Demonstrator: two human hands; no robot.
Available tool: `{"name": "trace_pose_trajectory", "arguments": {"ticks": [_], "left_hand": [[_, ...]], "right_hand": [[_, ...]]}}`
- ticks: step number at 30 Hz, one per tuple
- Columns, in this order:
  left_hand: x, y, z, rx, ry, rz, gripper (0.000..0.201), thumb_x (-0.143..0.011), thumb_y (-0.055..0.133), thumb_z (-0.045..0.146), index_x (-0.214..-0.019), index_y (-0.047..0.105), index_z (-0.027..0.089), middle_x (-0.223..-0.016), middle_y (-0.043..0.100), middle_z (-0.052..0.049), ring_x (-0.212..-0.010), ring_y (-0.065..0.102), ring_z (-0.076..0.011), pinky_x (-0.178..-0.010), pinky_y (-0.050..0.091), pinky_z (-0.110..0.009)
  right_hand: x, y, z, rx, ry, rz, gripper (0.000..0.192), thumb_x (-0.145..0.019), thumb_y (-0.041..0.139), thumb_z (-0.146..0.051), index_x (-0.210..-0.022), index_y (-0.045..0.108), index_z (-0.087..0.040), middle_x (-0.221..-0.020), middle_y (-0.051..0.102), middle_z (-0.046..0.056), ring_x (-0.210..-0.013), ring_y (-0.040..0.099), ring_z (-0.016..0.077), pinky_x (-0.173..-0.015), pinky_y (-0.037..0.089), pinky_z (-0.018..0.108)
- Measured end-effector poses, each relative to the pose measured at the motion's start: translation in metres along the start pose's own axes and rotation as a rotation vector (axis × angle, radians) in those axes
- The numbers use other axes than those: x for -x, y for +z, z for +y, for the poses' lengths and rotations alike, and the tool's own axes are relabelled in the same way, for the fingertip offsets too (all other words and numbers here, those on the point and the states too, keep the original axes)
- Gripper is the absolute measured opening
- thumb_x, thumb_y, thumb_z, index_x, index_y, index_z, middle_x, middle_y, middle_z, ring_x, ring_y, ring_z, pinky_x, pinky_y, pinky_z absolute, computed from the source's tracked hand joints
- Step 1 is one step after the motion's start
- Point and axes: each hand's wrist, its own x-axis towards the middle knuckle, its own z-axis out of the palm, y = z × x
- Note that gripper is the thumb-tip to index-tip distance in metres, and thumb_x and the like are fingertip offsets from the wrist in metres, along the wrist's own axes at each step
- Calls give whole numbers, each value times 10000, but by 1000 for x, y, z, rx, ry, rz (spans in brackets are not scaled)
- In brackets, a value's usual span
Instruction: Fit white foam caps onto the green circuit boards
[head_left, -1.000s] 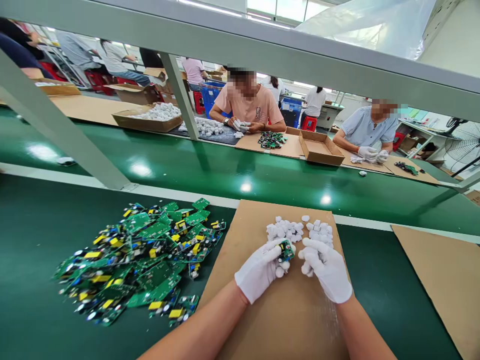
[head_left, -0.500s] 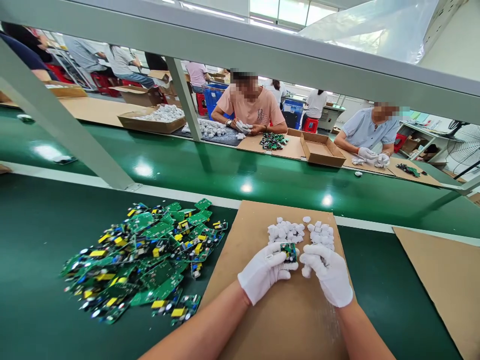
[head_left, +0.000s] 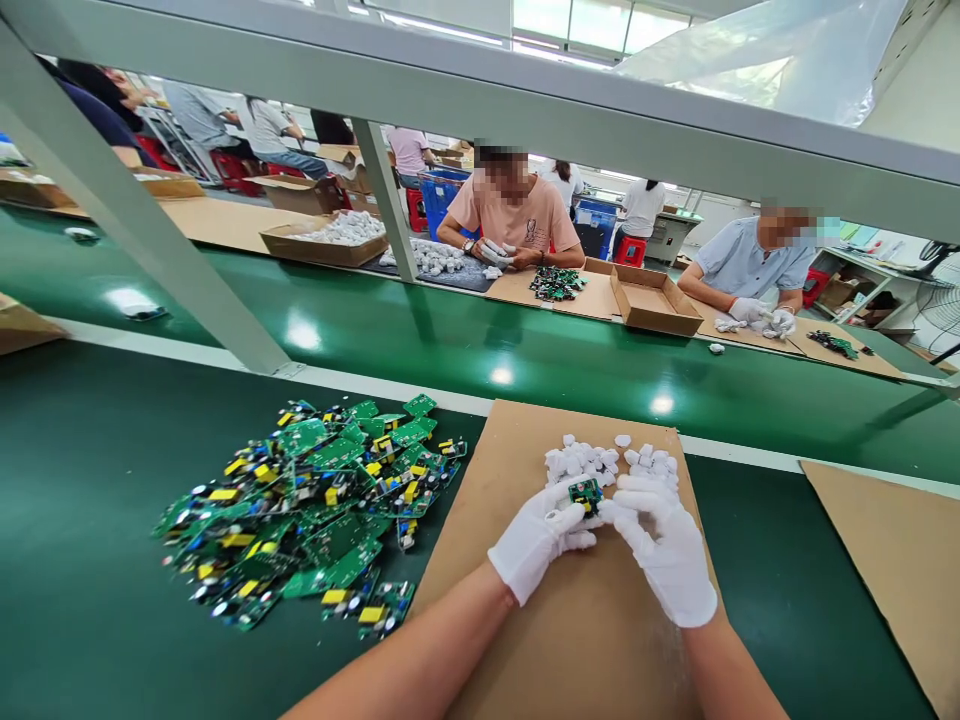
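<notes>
— What's in your fingers?
— My left hand (head_left: 541,537) pinches a small circuit board (head_left: 584,493); my right hand (head_left: 670,545) closes on its edge, over the cardboard sheet (head_left: 577,640).
— Much left?
— Plenty, judging by the board heap (head_left: 315,505) and white caps (head_left: 592,462).

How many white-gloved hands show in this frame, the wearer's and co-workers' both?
6. The wearer's left hand and right hand meet at a small circuit board. The pink-shirted person's hands and the blue-shirted person's hands also wear gloves. Farther workers' hands are hidden.
</notes>
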Motion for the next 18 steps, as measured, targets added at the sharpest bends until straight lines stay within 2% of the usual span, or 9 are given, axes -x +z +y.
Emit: {"name": "trace_pose_trajectory", "arguments": {"ticks": [2,4,7,10,14,16,18], "left_hand": [[0,1,-1,-41,20,9,476,-687,715,286,-1133,585,183,-1076,621,-133,-915,616,-232,-682,470,-272],[1,2,-1,-76,28,30,485,-672,725,294,-1128,594,191,-1074,616,-122,-912,612,-230,-684,472,-276],[2,5,0,-126,58,60,488,-663,726,310,-1117,608,176,-959,642,-107,-811,619,-204,-648,464,-267],[2,6,0,-178,114,68,484,-674,714,315,-1118,614,152,-854,652,-89,-688,590,-158,-595,440,-246],[3,9,-2,-270,197,81,493,-686,701,291,-1147,602,148,-765,644,-46,-594,517,-110,-579,420,-234],[5,9,-3,-314,217,85,484,-700,688,279,-1158,598,149,-722,633,-28,-586,501,-103,-595,423,-232],[7,10,-3,-310,200,83,481,-714,675,277,-1172,591,157,-769,646,-38,-632,529,-117,-633,444,-240]], "right_hand": [[0,2,-2,110,-99,41,89,-768,647,-274,-844,642,-228,-909,660,58,-858,614,209,-732,514,346],[-1,5,-4,175,-130,82,82,-778,638,-258,-855,629,-232,-820,660,42,-718,613,174,-621,508,304],[0,9,-5,233,-204,99,82,-780,629,-230,-861,615,-239,-770,652,26,-604,574,139,-538,474,273],[1,11,-3,263,-279,116,115,-786,604,-200,-891,610,-247,-735,642,17,-615,571,139,-535,466,265],[3,11,4,337,-312,53,151,-799,575,-176,-926,612,-249,-745,635,15,-656,585,142,-601,484,271],[4,13,8,398,-309,39,143,-804,567,-178,-921,615,-243,-753,632,22,-671,586,144,-623,486,276],[5,16,9,462,-314,52,127,-805,566,-186,-904,626,-237,-755,629,30,-683,586,149,-628,485,276]]}}
